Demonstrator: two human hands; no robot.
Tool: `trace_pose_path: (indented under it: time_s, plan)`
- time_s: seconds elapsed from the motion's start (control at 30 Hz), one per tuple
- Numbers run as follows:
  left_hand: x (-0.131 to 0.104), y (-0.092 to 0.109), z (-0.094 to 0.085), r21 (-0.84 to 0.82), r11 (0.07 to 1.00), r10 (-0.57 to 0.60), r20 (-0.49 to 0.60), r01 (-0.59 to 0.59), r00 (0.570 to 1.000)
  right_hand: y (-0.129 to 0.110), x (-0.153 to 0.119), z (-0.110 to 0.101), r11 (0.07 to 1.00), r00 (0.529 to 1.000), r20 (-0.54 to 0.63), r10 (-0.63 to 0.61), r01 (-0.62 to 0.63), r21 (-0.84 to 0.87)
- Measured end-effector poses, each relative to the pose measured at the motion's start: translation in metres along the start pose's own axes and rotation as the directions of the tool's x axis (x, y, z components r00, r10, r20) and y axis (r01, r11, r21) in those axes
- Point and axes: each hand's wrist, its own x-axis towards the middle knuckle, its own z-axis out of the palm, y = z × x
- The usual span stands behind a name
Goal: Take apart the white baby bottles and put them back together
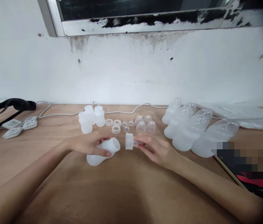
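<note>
Milky-white and waisted, a bottle (106,145) tilts over the tabletop (113,193), wrapped by the left hand (89,143), its open mouth near a ribbed collar (129,141) whose clear teat (136,142) the right hand (160,149) pinches.

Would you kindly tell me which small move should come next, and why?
Probably, the right hand should bring the collar onto the bottle: the left hand holds the bottle's open mouth toward the collar, and a gap separates them.

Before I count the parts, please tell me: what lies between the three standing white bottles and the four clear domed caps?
In the head view, three collar rings lie nearer the bottles, then three clear teats nearer the caps.
</note>
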Motion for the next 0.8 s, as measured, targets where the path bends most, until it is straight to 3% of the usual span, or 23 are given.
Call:
trace_pose_path:
  time_s: [0.03, 0.1, 0.2, 0.27, 0.37, 0.47, 0.67, 0.8]
  plan:
    - [-0.001, -0.003, -0.003, 0.022, 0.999, -0.034, -0.045, 0.035, 0.998, 0.001, -0.001, 0.001, 0.999, 0.999, 0.019, 0.046, -0.046, -0.022]
    - [-0.001, -0.010, -0.007, 0.132, 0.983, -0.093, -0.232, 0.126, 0.968, 0.001, -0.004, 0.005, 0.986, 0.979, 0.123, 0.160, -0.155, -0.053]
    - [0.003, -0.026, -0.007, 0.422, 0.857, -0.013, -0.556, 0.296, 0.831, -0.001, -0.006, 0.011, 0.954, 0.898, 0.322, 0.299, -0.276, -0.117]
    - [0.006, -0.038, -0.004, 0.565, 0.724, 0.084, -0.642, 0.396, 0.762, -0.003, -0.007, 0.014, 0.923, 0.824, 0.417, 0.384, -0.347, -0.164]
    - [0.009, -0.052, 0.000, 0.646, 0.598, 0.148, -0.671, 0.474, 0.727, -0.004, -0.004, 0.017, 0.894, 0.750, 0.492, 0.442, -0.413, -0.175]
    - [0.009, -0.062, 0.001, 0.655, 0.545, 0.152, -0.691, 0.523, 0.707, -0.004, 0.002, 0.021, 0.890, 0.736, 0.508, 0.448, -0.418, -0.180]
    - [0.011, -0.074, 0.000, 0.657, 0.545, 0.146, -0.686, 0.520, 0.713, 0.000, 0.020, 0.030, 0.873, 0.679, 0.563, 0.471, -0.448, -0.190]
    - [0.012, -0.063, 0.002, 0.645, 0.590, 0.162, -0.684, 0.485, 0.711, 0.000, 0.029, 0.034, 0.862, 0.654, 0.577, 0.490, -0.461, -0.210]
